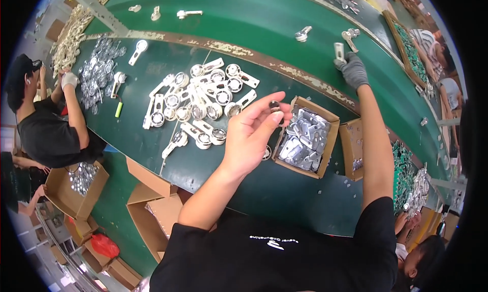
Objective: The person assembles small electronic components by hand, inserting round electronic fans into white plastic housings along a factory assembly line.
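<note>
My bare left hand (249,134) is raised over the table, pinching a small shiny round piece (275,106) between thumb and fingers. My right hand (353,71), in a grey glove, reaches far over the green belt. Its fingers close on a white handheld fan part (339,51) with a flat handle. Another white fan part (349,38) lies just beyond it. Left of my left hand is a pile of white fan parts (198,96) with round grilled heads. Beside that hand stands a cardboard box (330,139) of silver oblong plates (304,139).
A second cardboard box (351,149) stands right of the plates. A worn raised rail (223,45) separates the table from the belt (254,17). A co-worker (46,114) sits at left by grey round parts (99,71). Green circuit boards (401,175) are piled at right.
</note>
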